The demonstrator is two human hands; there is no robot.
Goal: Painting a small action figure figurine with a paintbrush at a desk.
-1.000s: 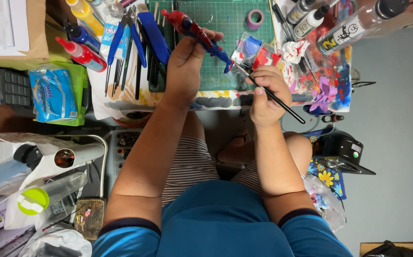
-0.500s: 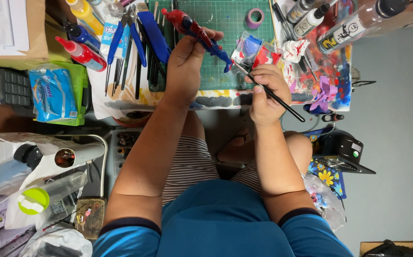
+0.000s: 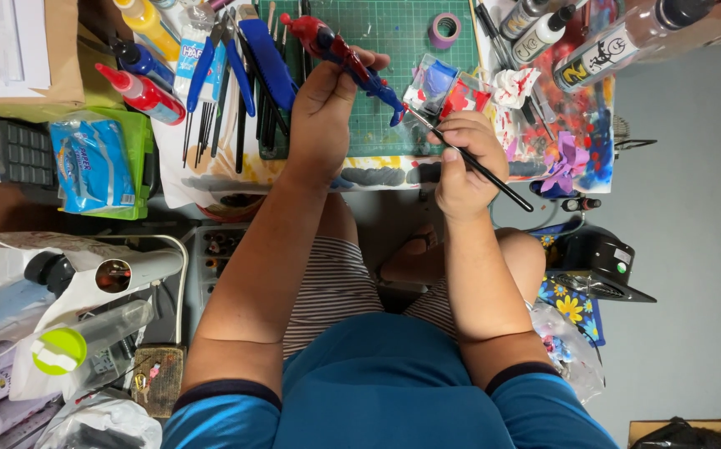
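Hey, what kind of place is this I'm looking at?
Likely a home hobby desk for painting models. The left hand holds a red-and-blue figure, the right hand a fine brush, over a green cutting mat beside paint bottles.

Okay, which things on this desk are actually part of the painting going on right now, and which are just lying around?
In use: red and blue figure in the left hand; thin paintbrush in the right hand; paint palette; green cutting mat.

Lying about: purple tape roll, blue pliers, red squeeze bottle, tissue pack.
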